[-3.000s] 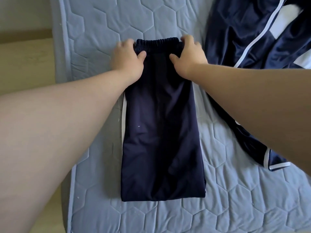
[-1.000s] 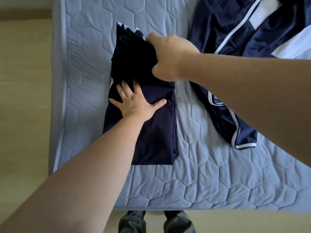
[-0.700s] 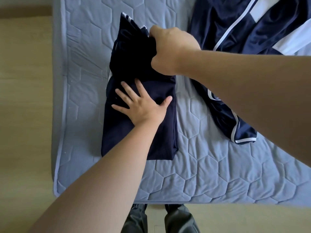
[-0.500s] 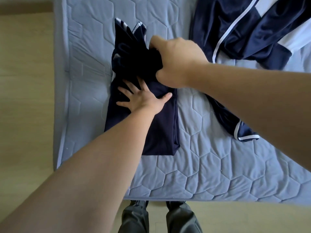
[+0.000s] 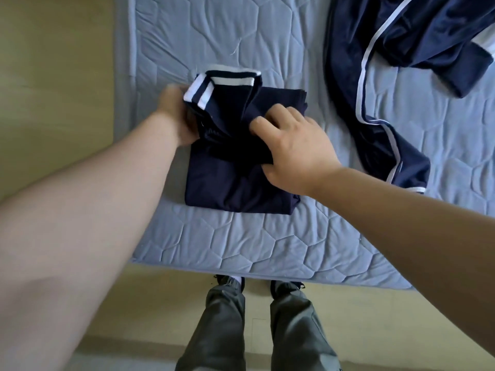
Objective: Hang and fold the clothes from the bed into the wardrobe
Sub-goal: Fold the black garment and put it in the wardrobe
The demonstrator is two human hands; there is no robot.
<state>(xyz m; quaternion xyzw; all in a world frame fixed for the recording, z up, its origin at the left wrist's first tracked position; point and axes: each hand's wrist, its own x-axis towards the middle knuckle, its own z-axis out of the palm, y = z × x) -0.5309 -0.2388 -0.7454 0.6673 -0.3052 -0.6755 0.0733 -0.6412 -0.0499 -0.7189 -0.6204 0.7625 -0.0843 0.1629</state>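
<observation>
Gripping the folded navy trousers (image 5: 235, 188) (on the bed (image 5: 241, 250)) are left hand (image 5: 174, 116) and right hand (image 5: 294, 153).

floor (image 5: 53, 62): pale wood | grey trouser legs (image 5: 222, 330): bottom centre | dark shoes (image 5: 286, 285): on floor

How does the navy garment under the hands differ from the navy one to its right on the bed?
The folded garment is a compact rectangle; the loose garment sprawls crumpled. The left hand and right hand hold the folded garment; nothing touches the loose garment. The folded garment lies near the left edge of the mattress, the loose garment far right. Both are navy with white stripes.
</observation>
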